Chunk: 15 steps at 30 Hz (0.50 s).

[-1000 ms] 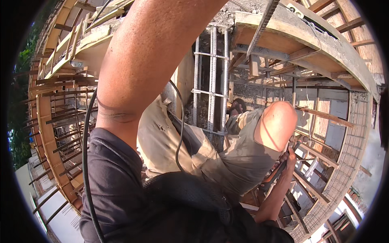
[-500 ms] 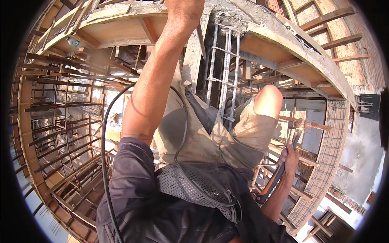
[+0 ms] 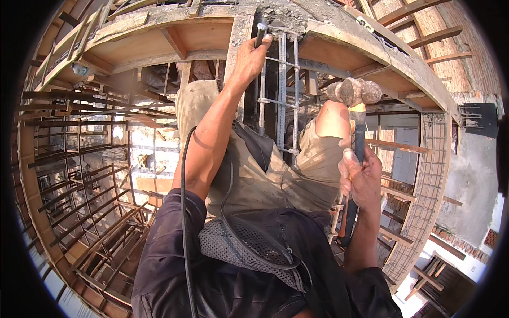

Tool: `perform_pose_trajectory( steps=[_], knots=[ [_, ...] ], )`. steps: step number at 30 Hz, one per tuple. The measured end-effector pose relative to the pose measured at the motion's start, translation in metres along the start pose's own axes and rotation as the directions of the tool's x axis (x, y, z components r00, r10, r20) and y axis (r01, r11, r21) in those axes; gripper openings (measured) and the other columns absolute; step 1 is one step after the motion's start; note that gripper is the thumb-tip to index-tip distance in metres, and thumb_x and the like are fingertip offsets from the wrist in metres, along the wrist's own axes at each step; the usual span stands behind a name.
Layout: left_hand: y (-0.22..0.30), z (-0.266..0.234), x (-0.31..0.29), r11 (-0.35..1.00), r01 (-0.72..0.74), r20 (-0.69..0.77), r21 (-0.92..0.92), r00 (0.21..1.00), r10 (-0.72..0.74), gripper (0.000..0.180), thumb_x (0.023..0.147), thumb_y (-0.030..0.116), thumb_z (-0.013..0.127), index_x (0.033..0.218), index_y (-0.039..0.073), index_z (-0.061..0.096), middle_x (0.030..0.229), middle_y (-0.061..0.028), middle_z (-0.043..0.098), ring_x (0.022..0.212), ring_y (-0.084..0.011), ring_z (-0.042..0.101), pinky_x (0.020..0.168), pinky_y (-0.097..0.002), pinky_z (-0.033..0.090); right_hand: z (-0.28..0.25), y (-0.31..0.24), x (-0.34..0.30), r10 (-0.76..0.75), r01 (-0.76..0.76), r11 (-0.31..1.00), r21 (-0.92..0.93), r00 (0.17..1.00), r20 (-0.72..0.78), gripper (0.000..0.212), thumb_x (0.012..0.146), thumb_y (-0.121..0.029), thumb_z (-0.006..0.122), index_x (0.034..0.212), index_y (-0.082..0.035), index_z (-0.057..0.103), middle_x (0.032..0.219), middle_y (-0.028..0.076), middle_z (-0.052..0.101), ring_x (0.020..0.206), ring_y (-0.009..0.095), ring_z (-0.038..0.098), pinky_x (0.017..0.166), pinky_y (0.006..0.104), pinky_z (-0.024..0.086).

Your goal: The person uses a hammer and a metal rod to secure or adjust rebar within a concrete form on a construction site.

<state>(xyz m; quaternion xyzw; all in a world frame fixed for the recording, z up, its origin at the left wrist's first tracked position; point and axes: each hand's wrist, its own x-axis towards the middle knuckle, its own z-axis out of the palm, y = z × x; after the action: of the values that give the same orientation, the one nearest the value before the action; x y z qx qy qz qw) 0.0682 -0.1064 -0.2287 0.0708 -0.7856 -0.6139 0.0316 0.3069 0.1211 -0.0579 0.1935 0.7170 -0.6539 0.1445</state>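
Hammer (image 3: 358, 127) stands nearly upright at the right, its blunt head uppermost; the fingers of the right hand (image 3: 365, 177) wrap its handle, probably to balance that heavy end. At the far middle, the left hand (image 3: 248, 61) has its fingers curled around a short metal rod (image 3: 260, 35), seemingly to steady it, its bright end poking up beyond them. Just beside lies a rebar cage (image 3: 281, 100). The bare knee (image 3: 330, 117) shows partly behind the hammer's head, crowding it; a black cable (image 3: 185, 217) crosses the left sleeve (image 3: 161, 244), and timber formwork (image 3: 366, 57) borders the far right.
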Motion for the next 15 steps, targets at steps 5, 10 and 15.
perform_pose_trajectory(
  steps=[5, 10, 15],
  knots=[
    [-0.06, -0.003, 0.004, 0.915, -0.068, 0.171, 0.397, 0.985, -0.001, 0.061, 0.094, 0.056, 0.057, 0.085, -0.003, 0.067, 0.077, -0.0232, 0.066, 0.079, -0.0392, 0.066, 0.076, -0.0475, 0.049, 0.018, -0.004, 0.022, -0.019, 0.021, 1.0, -0.021, 0.995, 0.094, 0.021, 0.098, -0.017, 0.063, 0.114, -0.004, 0.058, 0.067, -0.004, 0.049, 0.05, 0.002, 0.041, 0.044, 0.0198, 0.033],
    [-0.044, 0.005, -0.01, 0.935, -0.121, 0.193, 0.334, 0.979, 0.058, 0.056, 0.095, 0.049, 0.061, 0.082, -0.005, 0.065, 0.068, -0.0228, 0.063, 0.069, -0.0382, 0.065, 0.067, -0.0475, 0.048, 0.031, -0.004, 0.068, -0.337, 0.36, 0.915, -0.184, 0.93, 0.147, 0.022, 0.099, -0.019, 0.062, 0.11, 0.0, 0.06, 0.071, -0.001, 0.052, 0.066, 0.004, 0.046, 0.057, 0.0218, 0.038],
    [-0.041, 0.011, -0.016, 0.96, -0.175, 0.192, 0.218, 0.972, 0.134, 0.06, 0.097, 0.05, 0.057, 0.079, -0.007, 0.064, 0.065, -0.0243, 0.062, 0.065, -0.0398, 0.064, 0.064, -0.0488, 0.048, 0.062, 0.018, 0.137, -0.318, 0.384, 0.826, -0.413, 0.922, 0.22, 0.034, 0.099, -0.032, 0.062, 0.095, 0.003, 0.061, 0.062, 0.004, 0.052, 0.059, 0.011, 0.048, 0.055, 0.0336, 0.041]
  ],
)
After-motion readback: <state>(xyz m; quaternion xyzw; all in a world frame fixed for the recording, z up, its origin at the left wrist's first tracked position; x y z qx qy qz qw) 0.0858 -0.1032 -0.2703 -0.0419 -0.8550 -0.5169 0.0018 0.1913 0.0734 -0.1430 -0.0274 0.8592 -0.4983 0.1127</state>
